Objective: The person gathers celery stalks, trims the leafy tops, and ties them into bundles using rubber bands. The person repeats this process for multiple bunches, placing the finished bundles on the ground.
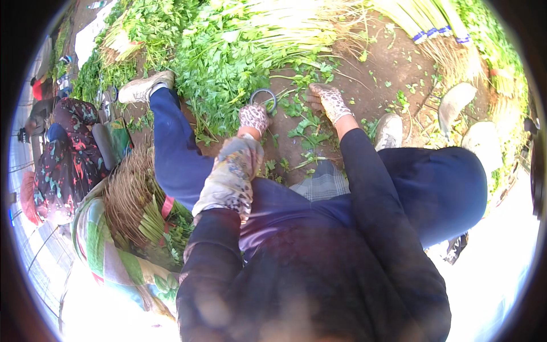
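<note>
My left hand [254,118], in a leopard-print glove with a patterned oversleeve, is closed at the lower edge of a grey ring [274,101], whose near side it covers. Right of it, my right hand [325,101], in a similar glove, reaches over the soil with its fingers bent; whether they pinch anything is not clear. Loose green leaves and stems [314,132], which look like celery, lie between and below the hands. Just beyond them spreads a large heap of leafy celery-like stalks [239,55], roots pointing right.
Bunches with blue bands [431,33] lie at upper right. A curved pale object [455,104] is near my right shoe [389,130]. At left are rooted bunches with a red band [167,207], a patterned cloth [96,239] and another person in patterned clothing [72,158].
</note>
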`<action>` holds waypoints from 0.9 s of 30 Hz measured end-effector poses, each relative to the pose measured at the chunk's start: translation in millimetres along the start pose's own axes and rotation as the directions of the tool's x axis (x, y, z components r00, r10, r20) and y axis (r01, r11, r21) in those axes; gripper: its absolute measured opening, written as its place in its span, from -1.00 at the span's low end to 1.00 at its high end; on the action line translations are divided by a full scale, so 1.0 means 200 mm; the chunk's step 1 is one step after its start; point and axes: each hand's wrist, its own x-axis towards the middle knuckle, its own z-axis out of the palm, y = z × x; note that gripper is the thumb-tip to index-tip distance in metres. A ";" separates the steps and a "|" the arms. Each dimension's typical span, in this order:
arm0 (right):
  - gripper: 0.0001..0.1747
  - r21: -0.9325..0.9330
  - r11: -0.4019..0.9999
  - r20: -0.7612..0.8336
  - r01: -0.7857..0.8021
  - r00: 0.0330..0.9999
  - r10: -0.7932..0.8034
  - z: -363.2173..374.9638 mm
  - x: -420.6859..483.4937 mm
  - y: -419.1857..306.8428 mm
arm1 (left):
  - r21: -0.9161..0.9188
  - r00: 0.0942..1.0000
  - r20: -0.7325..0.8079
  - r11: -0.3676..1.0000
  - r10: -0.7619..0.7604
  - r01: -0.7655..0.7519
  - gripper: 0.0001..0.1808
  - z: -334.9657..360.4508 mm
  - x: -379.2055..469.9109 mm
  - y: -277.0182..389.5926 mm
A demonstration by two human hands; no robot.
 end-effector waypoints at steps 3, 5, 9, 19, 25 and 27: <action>-0.51 0.122 0.991 -0.004 -0.056 0.998 0.057 0.03 0.10 -0.03 | 0.116 0.985 -0.154 0.991 0.080 -0.062 -0.75 0.16 0.01 0.03; -0.46 0.165 0.985 0.037 -0.047 0.998 0.042 0.08 0.15 -0.04 | 0.178 0.975 0.003 0.960 0.221 -0.218 -0.70 0.23 -0.02 0.06; -0.37 0.214 0.975 0.126 -0.056 0.992 0.030 0.18 0.19 0.00 | 0.531 0.954 0.157 0.793 0.256 -0.300 -0.68 0.32 -0.23 0.01; -0.31 0.542 0.840 0.178 -0.032 0.981 -0.078 0.17 0.27 -0.01 | 0.141 0.813 0.577 0.972 0.071 -0.185 -0.57 -0.15 0.00 -0.05; -0.19 0.690 0.723 0.132 0.034 0.976 -0.172 0.21 0.31 -0.09 | -0.075 0.719 -0.648 0.919 0.250 -0.386 -0.48 -0.71 0.46 0.16; -0.15 0.706 0.702 0.082 0.091 0.974 -0.209 0.22 0.33 -0.13 | 0.019 0.806 -0.539 0.960 0.245 -0.279 -0.39 -0.74 0.56 0.21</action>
